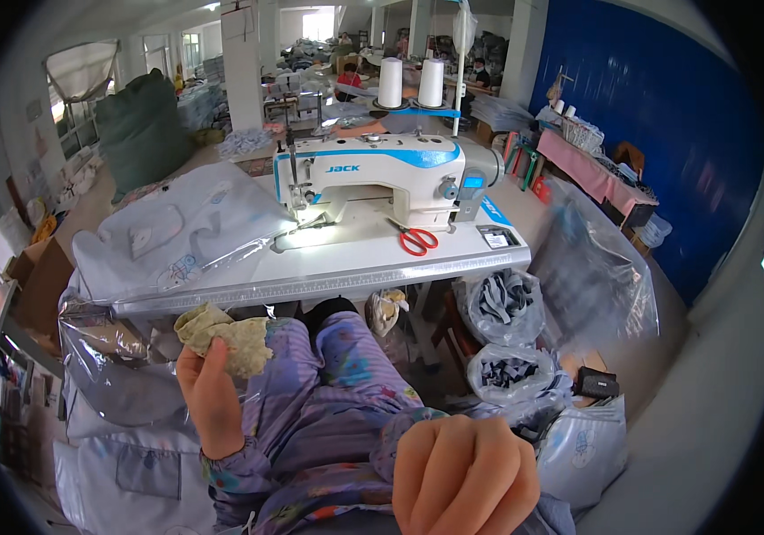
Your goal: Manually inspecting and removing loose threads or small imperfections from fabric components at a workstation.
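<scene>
My left hand (210,392) is closed on a pale green, speckled flatbread (232,339), rolled at one end and ragged at the other. It is held above my lap, just off the table's front edge. Close to the camera, my right hand (467,477) is raised with its fingers curled in; whatever it may grip is hidden behind the knuckles. Ahead of me stands a white and blue sewing machine (373,174) with its lamp lit. Red-handled scissors (418,241) lie on the white sewing table (355,259).
Light grey cloth pieces (177,227) cover the table's left side and hang over it. Right of my legs are clear bags of striped scraps (505,303) and a black box (596,382). Two white thread cones (390,83) stand behind the machine. Other people sit farther back.
</scene>
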Motion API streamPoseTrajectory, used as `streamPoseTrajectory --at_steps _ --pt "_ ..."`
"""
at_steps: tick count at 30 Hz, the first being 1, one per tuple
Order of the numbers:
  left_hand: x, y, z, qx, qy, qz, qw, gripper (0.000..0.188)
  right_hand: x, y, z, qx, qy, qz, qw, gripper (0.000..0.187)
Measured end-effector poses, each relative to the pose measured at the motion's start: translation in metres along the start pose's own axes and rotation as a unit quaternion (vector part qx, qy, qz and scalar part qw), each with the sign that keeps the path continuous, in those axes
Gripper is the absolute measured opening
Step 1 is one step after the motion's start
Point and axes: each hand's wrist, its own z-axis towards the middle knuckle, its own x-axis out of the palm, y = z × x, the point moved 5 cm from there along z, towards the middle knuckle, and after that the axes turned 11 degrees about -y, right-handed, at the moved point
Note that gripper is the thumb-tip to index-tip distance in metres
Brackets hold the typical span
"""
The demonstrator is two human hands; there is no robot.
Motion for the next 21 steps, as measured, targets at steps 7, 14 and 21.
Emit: streamPoseTrajectory --at_steps 7,14,21 --pt "-0.007 0.003 0.004 0.002 0.010 -0.033 0.999 0.022 -0.002 0.006 0.004 -0.016 -0.006 -0.031 0.999 0.008" --pt "-0.009 0.004 0.005 0.003 0.005 -0.043 0.999 0.022 -0.014 0.006 0.003 -0.020 0.065 -0.031 0.997 0.008" --pt "-0.008 0.003 0.005 0.010 0.035 -0.052 0.998 0.024 0.005 0.003 0.006 -0.038 0.039 -0.014 0.998 0.007"
